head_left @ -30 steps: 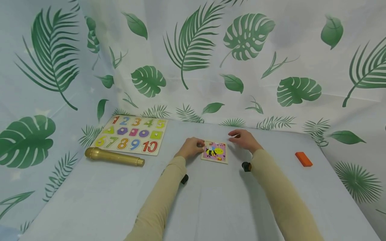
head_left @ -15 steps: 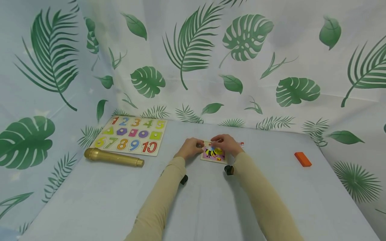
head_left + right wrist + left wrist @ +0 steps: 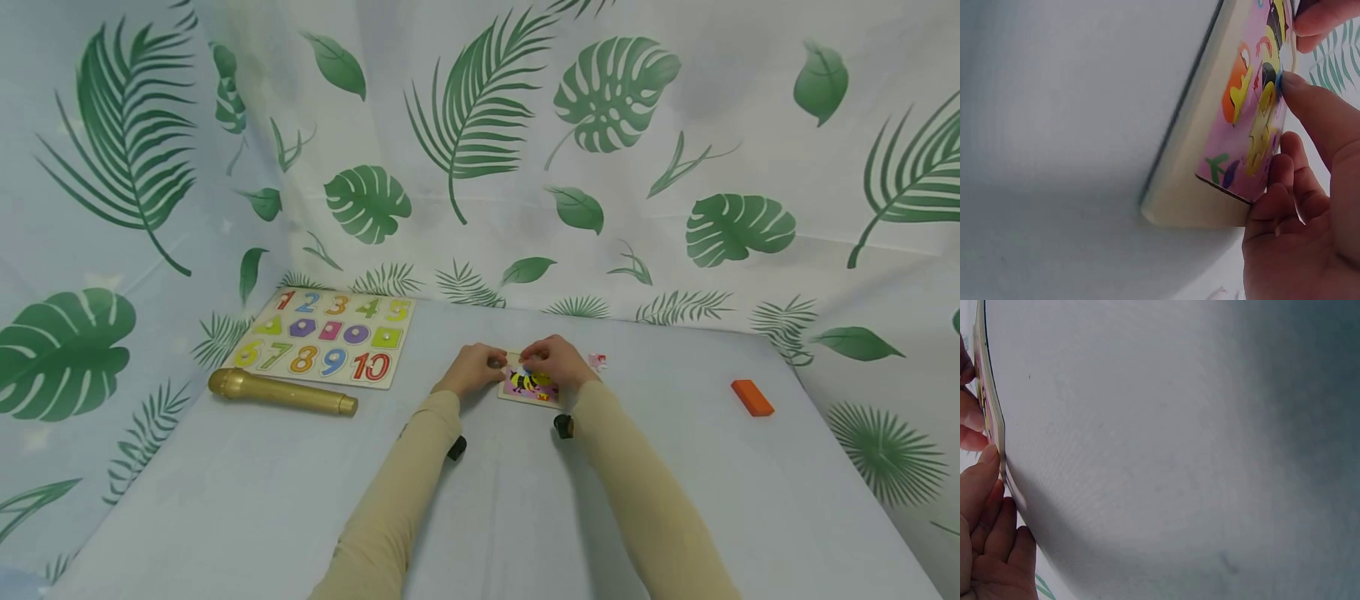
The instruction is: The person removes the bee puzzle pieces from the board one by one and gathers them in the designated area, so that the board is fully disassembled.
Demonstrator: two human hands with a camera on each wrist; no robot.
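Note:
A small square wooden jigsaw puzzle with a bee on a pink ground lies on the table between both hands. My left hand pinches its left edge, thumb on top, as the left wrist view also shows. My right hand reaches over the puzzle's upper right part. In the right wrist view its thumb presses at a blue bit of the picture, with the other fingers curled at the far edge; the index fingertip is hidden. A small red-and-white piece lies just right of the right hand.
At the back left lies a number puzzle board with shapes and digits. In front of it rests a gold microphone. An orange block lies to the right. Leaf-printed cloth hangs behind the table.
My right hand has moved left from beside the puzzle onto its upper right part, uncovering the small red-and-white piece on the table. The left hand has stayed at the left edge.

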